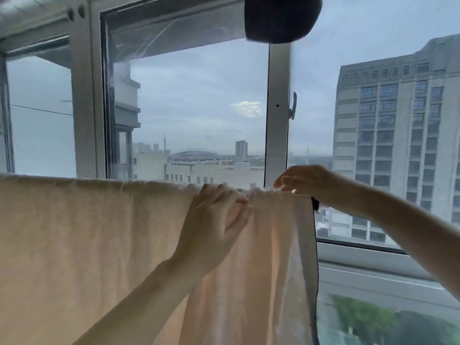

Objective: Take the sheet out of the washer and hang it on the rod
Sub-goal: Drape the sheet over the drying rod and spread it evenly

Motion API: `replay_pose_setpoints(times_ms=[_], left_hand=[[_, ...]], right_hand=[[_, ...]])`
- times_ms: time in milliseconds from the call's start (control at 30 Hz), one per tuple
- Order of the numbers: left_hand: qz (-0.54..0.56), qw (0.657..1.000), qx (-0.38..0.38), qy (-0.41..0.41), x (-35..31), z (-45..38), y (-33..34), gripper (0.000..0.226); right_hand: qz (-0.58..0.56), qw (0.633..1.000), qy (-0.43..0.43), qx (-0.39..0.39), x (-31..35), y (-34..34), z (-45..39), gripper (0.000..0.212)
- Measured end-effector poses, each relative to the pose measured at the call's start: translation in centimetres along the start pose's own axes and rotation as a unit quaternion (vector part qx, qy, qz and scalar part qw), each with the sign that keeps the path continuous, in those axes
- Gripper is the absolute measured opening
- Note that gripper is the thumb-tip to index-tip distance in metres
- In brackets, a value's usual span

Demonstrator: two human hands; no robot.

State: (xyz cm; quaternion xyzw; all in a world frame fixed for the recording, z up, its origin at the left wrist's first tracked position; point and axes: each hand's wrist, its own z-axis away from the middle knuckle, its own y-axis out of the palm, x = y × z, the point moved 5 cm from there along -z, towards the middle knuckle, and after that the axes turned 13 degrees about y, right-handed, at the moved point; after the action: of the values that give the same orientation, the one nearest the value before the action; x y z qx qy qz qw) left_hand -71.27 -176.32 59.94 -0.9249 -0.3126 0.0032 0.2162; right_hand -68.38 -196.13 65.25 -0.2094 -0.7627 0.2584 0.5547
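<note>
In front of the window (199, 108), the pale peach sheet (87, 245) hangs draped over a rod hidden under its top fold, spreading from the left edge of view to a dark-trimmed right edge. The left hand (216, 215) pinches a bunch of the cloth just below the fold, fingers curled into it. The right hand (306, 180) reaches over the top near the sheet's right end, fingertips closed on the fabric there. A grey building (398, 145) stands outside.

Your left hand (214, 215) pinches a fold of the cream sheet (99, 245) near its top edge. The sheet hangs over the rod (315, 204) before the window (199, 108). Your right hand (306, 180) rests with curled fingers on its top right corner.
</note>
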Motion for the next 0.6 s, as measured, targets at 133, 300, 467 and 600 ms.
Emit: replay_pose_setpoints(times_ms=[133,300,467,600], left_hand=[[-0.019,0.999,0.035,-0.021,-3.5,-0.1,1.6,0.027],[-0.002,0.989,0.095,-0.115,-5.6,-1.0,3.5,0.048],[-0.073,0.966,0.150,-0.198,-6.3,-1.6,4.9,0.087],[-0.111,0.958,0.155,-0.213,-6.5,-1.6,6.0,0.071]], right_hand=[[-0.090,0.995,0.017,0.039,-2.3,-0.3,1.0,0.023],[-0.188,0.978,0.001,0.089,-3.3,-0.7,2.1,0.029],[-0.193,0.977,0.008,0.093,-3.4,-0.4,2.6,0.025],[-0.216,0.971,0.004,0.098,-3.5,1.0,3.1,0.015]])
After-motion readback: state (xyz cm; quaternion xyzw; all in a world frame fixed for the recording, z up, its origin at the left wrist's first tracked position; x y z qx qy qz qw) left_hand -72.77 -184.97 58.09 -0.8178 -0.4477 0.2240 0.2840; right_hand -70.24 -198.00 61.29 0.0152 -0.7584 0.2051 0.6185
